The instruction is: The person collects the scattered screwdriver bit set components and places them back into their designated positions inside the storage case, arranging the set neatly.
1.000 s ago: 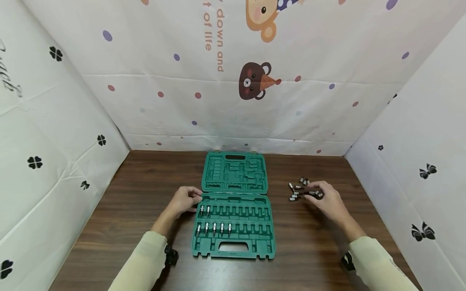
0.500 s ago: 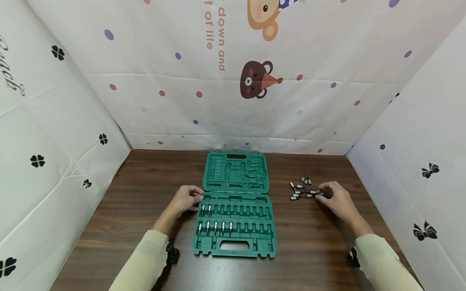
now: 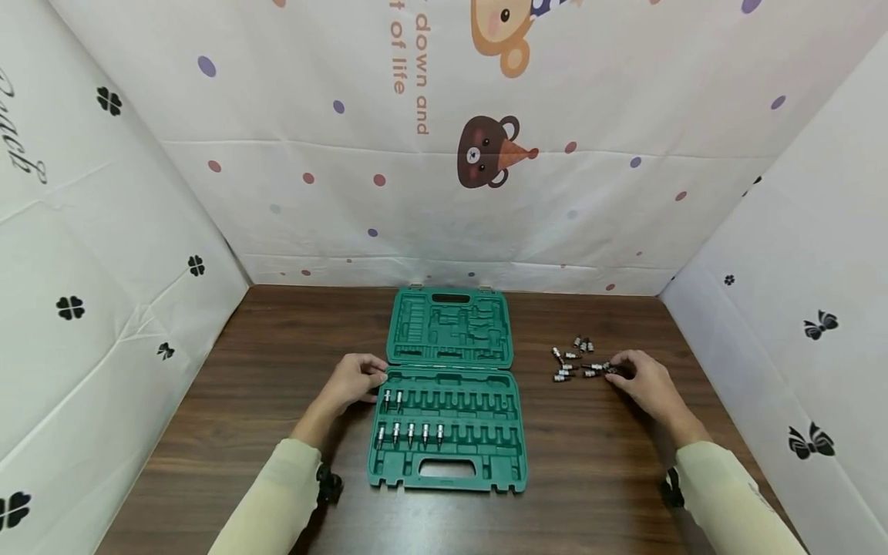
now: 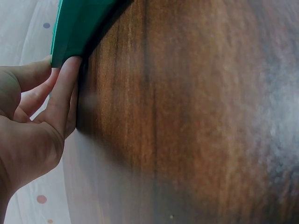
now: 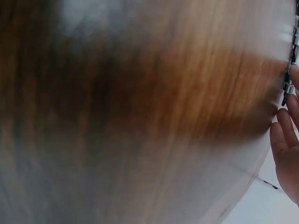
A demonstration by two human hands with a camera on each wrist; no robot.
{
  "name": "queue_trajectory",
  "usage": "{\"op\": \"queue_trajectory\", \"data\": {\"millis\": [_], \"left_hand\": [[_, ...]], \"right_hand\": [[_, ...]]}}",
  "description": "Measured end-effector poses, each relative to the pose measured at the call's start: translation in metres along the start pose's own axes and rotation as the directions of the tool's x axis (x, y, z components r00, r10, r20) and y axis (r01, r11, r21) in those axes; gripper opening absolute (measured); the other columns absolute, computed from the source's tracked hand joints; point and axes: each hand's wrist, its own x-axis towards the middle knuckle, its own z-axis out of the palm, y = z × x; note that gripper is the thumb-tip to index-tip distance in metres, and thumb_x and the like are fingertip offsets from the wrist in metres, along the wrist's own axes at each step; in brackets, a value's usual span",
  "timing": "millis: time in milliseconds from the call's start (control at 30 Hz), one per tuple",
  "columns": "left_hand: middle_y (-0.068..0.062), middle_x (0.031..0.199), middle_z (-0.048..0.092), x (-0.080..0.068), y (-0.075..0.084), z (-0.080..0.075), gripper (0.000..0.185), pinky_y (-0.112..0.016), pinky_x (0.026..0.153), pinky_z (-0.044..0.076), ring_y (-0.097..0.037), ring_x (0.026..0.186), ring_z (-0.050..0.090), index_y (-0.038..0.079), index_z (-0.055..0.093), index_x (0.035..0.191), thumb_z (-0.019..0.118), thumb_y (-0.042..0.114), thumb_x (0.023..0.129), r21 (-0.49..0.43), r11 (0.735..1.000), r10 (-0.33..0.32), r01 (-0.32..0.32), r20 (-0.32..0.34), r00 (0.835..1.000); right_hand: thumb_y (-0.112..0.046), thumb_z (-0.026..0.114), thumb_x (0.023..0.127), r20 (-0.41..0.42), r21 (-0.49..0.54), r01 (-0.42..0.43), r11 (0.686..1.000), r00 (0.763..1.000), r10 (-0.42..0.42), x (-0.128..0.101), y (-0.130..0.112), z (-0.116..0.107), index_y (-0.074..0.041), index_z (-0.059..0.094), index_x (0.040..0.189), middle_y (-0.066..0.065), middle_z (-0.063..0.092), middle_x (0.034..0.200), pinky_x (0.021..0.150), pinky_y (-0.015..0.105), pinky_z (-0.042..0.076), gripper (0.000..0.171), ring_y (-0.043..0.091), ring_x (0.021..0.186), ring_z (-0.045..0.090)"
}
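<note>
A green tool case (image 3: 447,482) lies opened flat on the table, its lid toward the back wall. Several silver-and-dark bit sockets (image 3: 411,433) sit in slots at the left of its two rows. My left hand (image 3: 351,379) grips the case's left edge near the hinge, thumb above and fingers low along the side; the left wrist view shows the green edge (image 4: 70,42) between them. My right hand (image 3: 647,385) is at the right end of a loose pile of bit sockets (image 3: 569,356), thumb and fingertips pinching one bit socket (image 5: 289,88).
The brown wooden table (image 3: 298,324) runs back to a white printed cloth wall (image 3: 298,216). More cloth walls stand at the left (image 3: 125,231) and right (image 3: 756,339). The case's moulded lid (image 3: 449,327) lies near the back edge.
My right hand has shifted right from over the loose pile to its right end, and its fingertips have drawn in on a bit socket. The left hand stays on the case edge.
</note>
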Motion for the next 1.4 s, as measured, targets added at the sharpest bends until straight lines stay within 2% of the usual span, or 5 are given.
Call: {"op": "queue_trajectory", "data": {"millis": [200, 433, 733, 1033, 1400], "left_hand": [[-0.016, 0.107, 0.063, -0.0002, 0.0000, 0.0001, 0.017, -0.038, 0.071, 0.065, -0.023, 0.090, 0.067, -0.001, 0.070, 0.117, 0.062, 0.002, 0.102, 0.004, 1.000, -0.007, 0.007, -0.002, 1.000], [-0.016, 0.106, 0.063, -0.0009, 0.0005, 0.0001, 0.016, -0.037, 0.071, 0.065, -0.023, 0.089, 0.067, 0.000, 0.070, 0.117, 0.063, 0.003, 0.102, 0.006, 1.000, -0.015, 0.015, -0.003, 1.000], [-0.016, 0.107, 0.063, -0.0011, -0.0001, -0.0003, 0.017, -0.038, 0.072, 0.065, -0.023, 0.090, 0.067, 0.000, 0.070, 0.117, 0.063, 0.003, 0.102, 0.010, 1.000, -0.004, 0.004, 0.000, 1.000], [-0.015, 0.105, 0.063, -0.0016, -0.0001, 0.0014, 0.016, -0.038, 0.071, 0.065, -0.023, 0.089, 0.066, 0.001, 0.070, 0.115, 0.064, 0.002, 0.101, 0.011, 1.000, -0.003, 0.003, 0.003, 1.000], [-0.016, 0.105, 0.063, 0.0007, 0.0007, -0.0014, 0.018, -0.038, 0.071, 0.065, -0.022, 0.088, 0.066, -0.002, 0.069, 0.118, 0.062, 0.002, 0.102, 0.003, 1.000, -0.003, 0.002, 0.012, 1.000]], "right_hand": [[-0.018, 0.077, 0.094, -0.012, -0.028, 0.031, 0.999, 0.999, -0.031, 0.0012, 0.0023, 0.0015, -0.003, 0.067, 0.111, 0.022, 0.065, 0.118, 0.090, 0.063, 0.050, 0.025, 0.043, 0.109, 0.062], [-0.017, 0.077, 0.093, -0.007, -0.035, 0.030, 0.999, 1.000, -0.030, 0.0021, 0.0017, 0.0018, -0.008, 0.068, 0.102, 0.020, 0.066, 0.115, 0.086, 0.060, 0.050, 0.015, 0.040, 0.105, 0.063], [-0.017, 0.078, 0.093, -0.023, -0.071, 0.076, 0.995, 0.997, -0.078, 0.0034, 0.0045, 0.0016, -0.010, 0.072, 0.099, 0.016, 0.069, 0.109, 0.086, 0.062, 0.051, 0.011, 0.039, 0.101, 0.065], [-0.016, 0.079, 0.091, -0.040, -0.104, 0.110, 0.988, 0.993, -0.114, 0.0029, 0.0067, 0.0028, -0.010, 0.072, 0.092, 0.006, 0.067, 0.090, 0.072, 0.043, 0.051, 0.009, 0.020, 0.080, 0.061], [-0.014, 0.077, 0.093, 0.004, -0.079, 0.108, 0.991, 0.994, -0.108, 0.0036, 0.0009, 0.0000, -0.007, 0.069, 0.091, 0.005, 0.063, 0.085, 0.067, 0.034, 0.048, 0.011, 0.016, 0.076, 0.056]]}}
